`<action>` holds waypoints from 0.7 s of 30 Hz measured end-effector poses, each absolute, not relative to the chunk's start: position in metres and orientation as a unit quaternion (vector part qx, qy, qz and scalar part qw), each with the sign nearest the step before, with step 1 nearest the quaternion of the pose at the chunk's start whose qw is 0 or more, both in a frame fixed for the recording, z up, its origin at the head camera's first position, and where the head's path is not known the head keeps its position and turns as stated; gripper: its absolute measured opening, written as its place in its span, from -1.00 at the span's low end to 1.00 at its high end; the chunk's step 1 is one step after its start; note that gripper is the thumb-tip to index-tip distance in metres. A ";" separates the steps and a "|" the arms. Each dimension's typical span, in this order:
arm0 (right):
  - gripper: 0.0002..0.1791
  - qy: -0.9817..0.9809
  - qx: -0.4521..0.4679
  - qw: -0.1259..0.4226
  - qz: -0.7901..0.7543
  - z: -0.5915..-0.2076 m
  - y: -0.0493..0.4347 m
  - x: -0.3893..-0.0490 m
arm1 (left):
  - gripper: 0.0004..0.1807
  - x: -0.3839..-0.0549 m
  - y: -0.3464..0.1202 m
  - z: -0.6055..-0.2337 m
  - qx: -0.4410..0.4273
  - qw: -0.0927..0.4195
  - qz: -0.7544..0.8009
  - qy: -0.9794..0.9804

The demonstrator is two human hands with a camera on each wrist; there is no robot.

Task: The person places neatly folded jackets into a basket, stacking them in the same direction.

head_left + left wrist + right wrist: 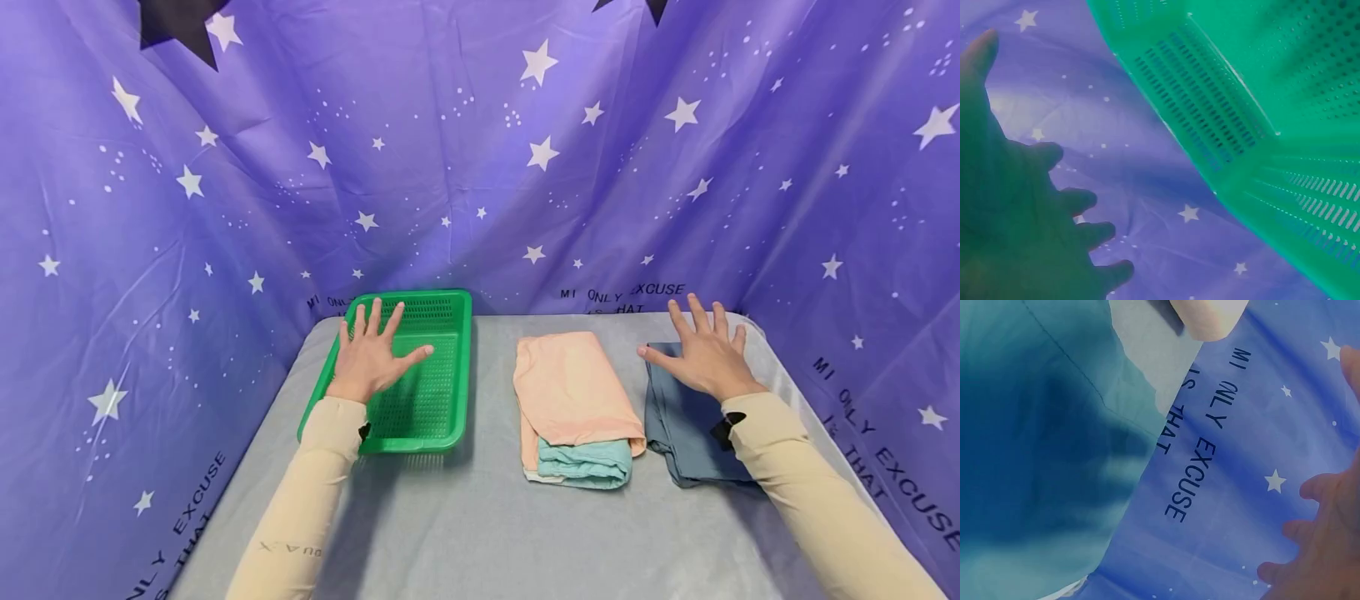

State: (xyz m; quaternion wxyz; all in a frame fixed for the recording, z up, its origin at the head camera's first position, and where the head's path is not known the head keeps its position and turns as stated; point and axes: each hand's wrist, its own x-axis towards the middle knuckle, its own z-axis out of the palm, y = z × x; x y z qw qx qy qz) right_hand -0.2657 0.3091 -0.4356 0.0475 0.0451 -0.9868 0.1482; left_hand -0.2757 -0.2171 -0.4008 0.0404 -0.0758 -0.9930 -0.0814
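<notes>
My left hand [369, 358], fingers spread, hovers over the left side of a green plastic basket [459, 392] with slotted walls. In the left wrist view, the basket [1204, 112] lies to the right of the spread fingers. My right hand [708, 357] is likewise spread, above a folded dark blue cloth [671, 417] that it and the sleeve partly hide. Neither hand holds anything. Between them lies a folded peach cloth [573, 387], with a folded teal cloth [588, 462] showing at its near end. The right wrist view shows the blue cloth [1035, 456] beside the right hand [1329, 531].
A grey cloth-covered table [480, 533] carries everything. A purple curtain [450, 150] with white stars and lettering rises close behind the table's back edge and along both sides. The basket's far rim reaches the back edge near the curtain.
</notes>
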 end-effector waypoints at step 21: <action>-0.17 -0.928 0.089 -0.008 0.361 -0.473 0.271 -0.221 | -0.52 -0.197 -0.103 -0.426 -0.159 0.180 -0.366 -0.899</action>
